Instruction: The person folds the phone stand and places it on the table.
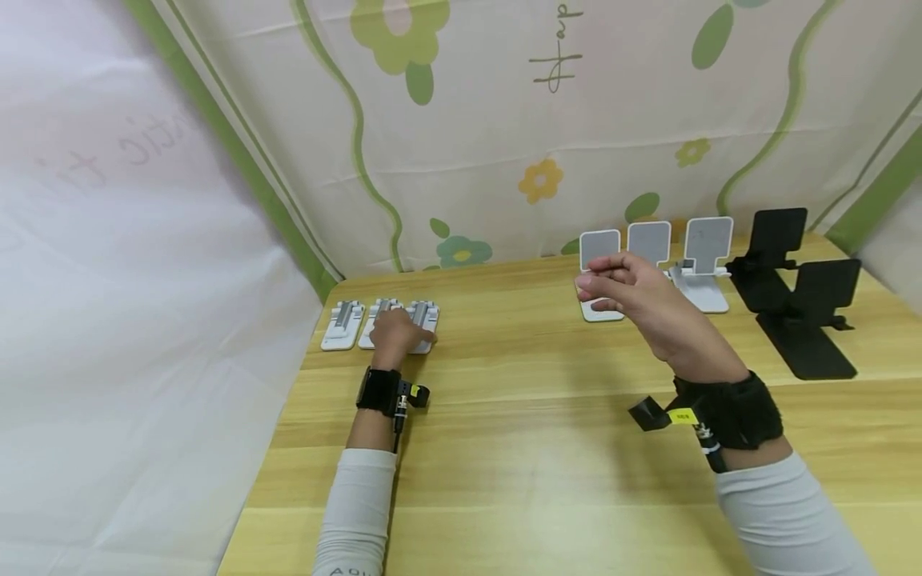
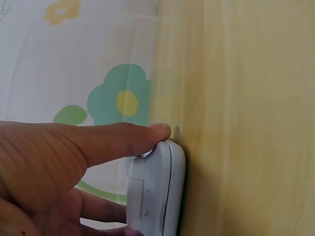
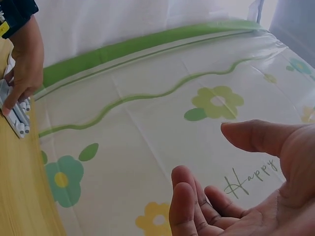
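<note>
Three folded white phone stands lie in a row at the far left of the table. My left hand [image 1: 394, 336] grips the rightmost folded phone stand [image 1: 425, 312], with the thumb on its near right edge and fingers across it. In the left wrist view, that white stand [image 2: 152, 191] lies close against the wood between thumb and fingers. The middle folded stand [image 1: 385, 304] is partly covered by the hand; the left one [image 1: 342, 324] shows fully. My right hand [image 1: 651, 312] is raised with loosely bent fingers and holds nothing; in its wrist view, thumb and fingers are apart.
At the back right stand three unfolded white phone stands [image 1: 708, 240], one partly behind my right hand. Two unfolded black phone stands [image 1: 805, 344] are further right. A printed cloth [image 1: 461, 160] hangs behind the wooden table [image 1: 504, 416], a white sheet [image 1: 144, 360] at its left.
</note>
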Available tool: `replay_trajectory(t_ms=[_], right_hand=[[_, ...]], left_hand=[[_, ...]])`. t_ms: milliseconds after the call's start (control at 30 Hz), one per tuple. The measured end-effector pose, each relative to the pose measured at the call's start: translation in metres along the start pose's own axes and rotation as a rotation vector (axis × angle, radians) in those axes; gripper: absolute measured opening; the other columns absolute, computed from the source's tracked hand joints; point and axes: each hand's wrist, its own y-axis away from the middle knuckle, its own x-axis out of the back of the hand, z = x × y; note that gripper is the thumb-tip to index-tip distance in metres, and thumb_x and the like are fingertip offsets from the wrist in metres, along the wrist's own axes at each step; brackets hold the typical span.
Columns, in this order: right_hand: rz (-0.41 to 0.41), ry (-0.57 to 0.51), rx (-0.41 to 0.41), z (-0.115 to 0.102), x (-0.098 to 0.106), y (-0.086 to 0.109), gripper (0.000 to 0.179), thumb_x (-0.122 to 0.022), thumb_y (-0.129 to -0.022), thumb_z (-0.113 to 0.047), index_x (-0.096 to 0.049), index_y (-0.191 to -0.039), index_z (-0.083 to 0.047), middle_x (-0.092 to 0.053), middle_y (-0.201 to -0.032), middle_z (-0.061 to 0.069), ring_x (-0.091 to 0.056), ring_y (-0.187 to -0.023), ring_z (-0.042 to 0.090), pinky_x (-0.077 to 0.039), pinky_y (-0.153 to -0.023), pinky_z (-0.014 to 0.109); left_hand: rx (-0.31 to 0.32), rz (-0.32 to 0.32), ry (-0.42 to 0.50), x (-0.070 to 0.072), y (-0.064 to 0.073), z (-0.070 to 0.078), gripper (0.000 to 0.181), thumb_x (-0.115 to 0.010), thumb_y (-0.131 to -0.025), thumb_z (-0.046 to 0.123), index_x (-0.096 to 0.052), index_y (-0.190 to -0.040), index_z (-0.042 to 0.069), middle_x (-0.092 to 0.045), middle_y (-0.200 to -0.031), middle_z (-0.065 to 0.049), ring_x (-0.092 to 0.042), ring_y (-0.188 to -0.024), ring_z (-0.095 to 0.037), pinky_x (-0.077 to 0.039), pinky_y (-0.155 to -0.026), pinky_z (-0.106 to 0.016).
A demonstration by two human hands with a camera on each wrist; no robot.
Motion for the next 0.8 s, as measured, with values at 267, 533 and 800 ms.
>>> replay_trajectory(t_ms=[267, 533, 800], right_hand=[[0.069, 0.096, 0.052, 0.003, 0.021, -0.002, 0.053, -0.056, -0.107, -0.031, -0.033, -0.145, -0.002, -0.049, -0.124, -0.001, -0.060, -0.103, 0.000, -0.052, -0.089, 0.014], [0.297, 0.859, 0.092, 0.023, 0.110, 0.008, 0.051, -0.048, -0.110, -0.030, -0.049, -0.141, 0.010, -0.053, -0.134, 0.035, -0.054, -0.113, 0.049, -0.045, -0.086, 0.057], [0.302, 1.338, -0.054, 0.071, 0.220, 0.017, 0.045, -0.068, -0.090, 0.005, -0.046, -0.123, 0.028, -0.046, -0.120, 0.050, -0.048, -0.101, 0.064, -0.044, -0.086, 0.071]], left_hand=[[-0.062, 0.030, 0.132, 0.005, 0.006, 0.001, 0.062, -0.087, -0.084, 0.024, -0.033, -0.054, 0.017, -0.020, -0.056, 0.006, -0.026, -0.051, -0.012, -0.027, -0.048, -0.026], [-0.044, 0.021, 0.251, 0.012, 0.003, 0.011, 0.058, -0.075, -0.095, 0.028, -0.033, -0.057, 0.017, -0.020, -0.055, 0.005, -0.023, -0.048, -0.011, -0.027, -0.048, -0.028], [-0.090, 0.033, 0.251, 0.023, 0.008, 0.020, 0.057, -0.059, -0.105, 0.030, -0.034, -0.055, 0.015, -0.022, -0.052, 0.004, -0.024, -0.046, -0.012, -0.026, -0.049, -0.028]])
